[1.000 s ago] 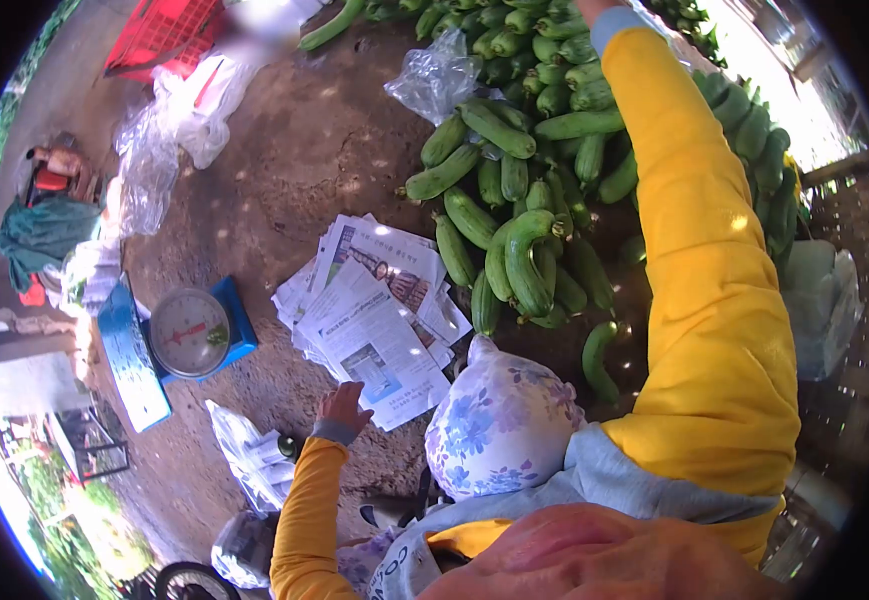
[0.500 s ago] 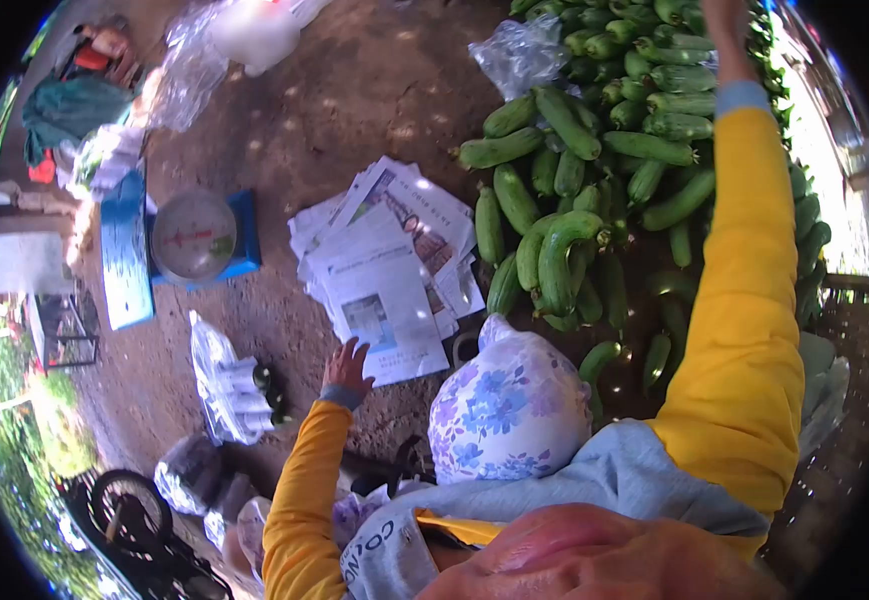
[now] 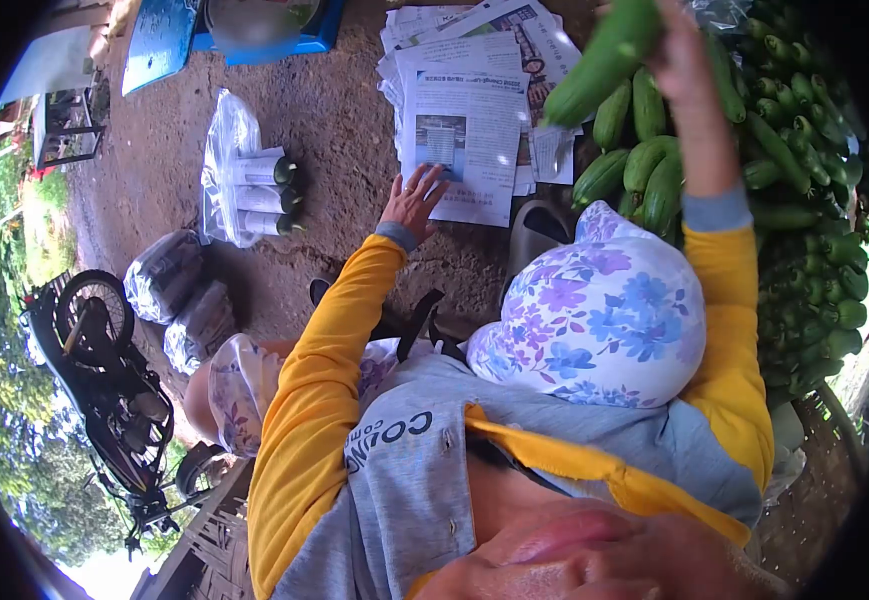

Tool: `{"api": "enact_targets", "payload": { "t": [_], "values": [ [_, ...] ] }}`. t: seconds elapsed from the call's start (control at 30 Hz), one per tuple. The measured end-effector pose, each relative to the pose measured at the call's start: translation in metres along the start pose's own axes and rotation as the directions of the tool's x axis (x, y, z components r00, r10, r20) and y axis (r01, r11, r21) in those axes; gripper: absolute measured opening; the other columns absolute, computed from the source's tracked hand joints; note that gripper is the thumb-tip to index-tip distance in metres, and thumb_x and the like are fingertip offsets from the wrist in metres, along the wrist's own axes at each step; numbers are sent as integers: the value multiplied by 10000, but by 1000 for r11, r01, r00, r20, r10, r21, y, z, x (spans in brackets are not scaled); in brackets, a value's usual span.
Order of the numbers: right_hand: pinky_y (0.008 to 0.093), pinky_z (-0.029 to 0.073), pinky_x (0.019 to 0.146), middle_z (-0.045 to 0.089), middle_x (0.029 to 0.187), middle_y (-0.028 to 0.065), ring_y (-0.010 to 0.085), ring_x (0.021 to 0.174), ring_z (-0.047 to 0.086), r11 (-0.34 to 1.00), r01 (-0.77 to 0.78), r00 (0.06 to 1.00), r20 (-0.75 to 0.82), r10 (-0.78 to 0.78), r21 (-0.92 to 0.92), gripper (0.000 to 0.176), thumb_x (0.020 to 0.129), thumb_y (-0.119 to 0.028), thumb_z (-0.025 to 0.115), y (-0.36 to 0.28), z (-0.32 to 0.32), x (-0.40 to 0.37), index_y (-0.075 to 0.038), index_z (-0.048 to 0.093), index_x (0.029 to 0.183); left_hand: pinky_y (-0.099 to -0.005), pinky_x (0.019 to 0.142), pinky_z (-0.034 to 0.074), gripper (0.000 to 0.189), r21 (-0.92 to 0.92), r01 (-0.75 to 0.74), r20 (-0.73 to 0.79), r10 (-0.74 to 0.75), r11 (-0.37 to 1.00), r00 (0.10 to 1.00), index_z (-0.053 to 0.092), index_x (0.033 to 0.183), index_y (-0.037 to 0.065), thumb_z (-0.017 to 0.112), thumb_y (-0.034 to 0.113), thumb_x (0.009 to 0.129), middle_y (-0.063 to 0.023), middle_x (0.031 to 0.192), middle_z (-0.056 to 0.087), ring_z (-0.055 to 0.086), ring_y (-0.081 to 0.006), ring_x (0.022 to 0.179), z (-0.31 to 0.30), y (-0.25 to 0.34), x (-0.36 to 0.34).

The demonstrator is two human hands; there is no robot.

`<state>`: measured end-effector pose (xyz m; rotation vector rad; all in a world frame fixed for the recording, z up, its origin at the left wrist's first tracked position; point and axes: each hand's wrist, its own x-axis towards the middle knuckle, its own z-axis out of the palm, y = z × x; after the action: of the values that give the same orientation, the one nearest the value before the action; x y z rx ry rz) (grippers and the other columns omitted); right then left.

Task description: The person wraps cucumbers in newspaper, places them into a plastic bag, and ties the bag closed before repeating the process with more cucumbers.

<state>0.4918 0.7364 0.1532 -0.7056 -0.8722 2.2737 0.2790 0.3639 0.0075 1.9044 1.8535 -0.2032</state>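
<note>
My right hand (image 3: 682,60) grips a large green gourd (image 3: 604,62), raised in front of the gourd pile. Part of that hand and the gourd's far end are cut off by the top edge of the view. With fingers spread, my left hand (image 3: 417,205) rests at the lower corner of the stacked newspaper sheets (image 3: 474,130); a ring shows on one finger. More green gourds (image 3: 654,170) lie just right of the paper, partly behind my right forearm.
A clear plastic bag (image 3: 222,175) holds paper-wrapped gourds at left. More wrapped bundles (image 3: 166,275) lie below it. A blue scale (image 3: 324,30) stands at the top. My flowered-cloth knee (image 3: 604,310) rises before the paper, near a sandal (image 3: 536,240). A motorcycle (image 3: 104,370) stands far left.
My right hand has come back from the far pile with a gourd in it. My left hand has moved onto the newspaper's lower edge. The view has shifted down toward my body.
</note>
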Motion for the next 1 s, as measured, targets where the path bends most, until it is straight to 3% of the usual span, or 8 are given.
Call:
{"api": "enact_targets", "payload": {
  "t": [0.03, 0.1, 0.2, 0.3, 0.47, 0.63, 0.83, 1.0],
  "values": [
    [367, 473, 695, 607, 936, 79, 193, 771, 579, 904, -37, 989, -143, -27, -426, 289, 937, -216, 530, 43, 31, 19, -83, 565, 1191, -554, 1081, 218, 885, 0, 9, 9, -9, 1000, 1000, 330, 1399, 170, 774, 301, 645, -60, 1500, 195, 155, -279, 1394, 1, -1, 1],
    [259, 500, 681, 643, 869, 46, 122, 794, 611, 447, 240, 970, 224, -90, -862, 351, 829, -376, 661, 152, 42, 49, -63, 632, 987, -558, 1080, 217, 886, -3, -7, 12, 7, 1000, 1000, 327, 1402, 172, 773, 298, 647, -54, 1503, 190, 153, -279, 1394, -1, -5, 1],
    [407, 506, 701, 662, 820, 117, 273, 782, 648, -15, 286, 955, 284, 81, -958, 418, 735, -463, 704, 222, 99, 43, -109, 657, 953, -554, 1079, 224, 891, -36, -26, -25, 25, 999, 999, 317, 1408, 158, 764, 295, 650, -47, 1506, 186, 159, -290, 1391, 6, -11, 6],
    [383, 470, 816, 637, 946, 70, 270, 951, 587, -143, 450, 892, 452, 14, -882, 403, 699, -364, 740, 258, 91, 32, -114, 639, 999, -532, 1085, 231, 871, -71, -27, -30, 24, 997, 999, 315, 1408, 132, 742, 290, 666, -58, 1501, 198, 180, -305, 1382, 4, -9, 7],
    [394, 399, 906, 566, 1123, 65, 237, 1060, 512, -227, 521, 842, 539, -20, -823, 573, 663, -311, 753, 257, 49, -32, -107, 567, 1164, -487, 1095, 249, 801, -89, -23, 5, 23, 996, 1000, 364, 1383, 90, 706, 278, 684, -91, 1473, 265, 218, -340, 1363, 10, -16, 12],
    [379, 404, 902, 562, 1110, 48, 228, 1039, 514, -222, 449, 881, 470, -50, -865, 632, 628, -172, 761, 262, 22, -56, -98, 532, 1213, -472, 1031, 360, 425, -167, -146, -290, 93, 975, 952, 616, 1111, 95, 673, 220, 708, -122, 1393, 395, 325, -362, 1308, 20, -21, 15],
    [382, 402, 910, 552, 1118, 35, 222, 1041, 509, -196, 502, 855, 518, -37, -842, 597, 636, -162, 753, 261, 17, -55, -126, 545, 1194, -425, 829, 464, 138, -234, -191, -354, 99, 953, 930, 633, 782, 110, 694, 215, 716, -41, 1001, 629, 567, -277, 991, 11, -28, 4],
    [376, 399, 881, 548, 1041, 24, 207, 1030, 500, -70, 606, 794, 608, -13, -793, 285, 695, -193, 704, 241, 39, -79, -109, 631, 957, -410, 735, 462, 141, -317, -189, -420, 41, 930, 907, 634, 761, 112, 702, 226, 713, -17, 849, 603, 570, -255, 883, -2, -25, 1]
  ]
}}
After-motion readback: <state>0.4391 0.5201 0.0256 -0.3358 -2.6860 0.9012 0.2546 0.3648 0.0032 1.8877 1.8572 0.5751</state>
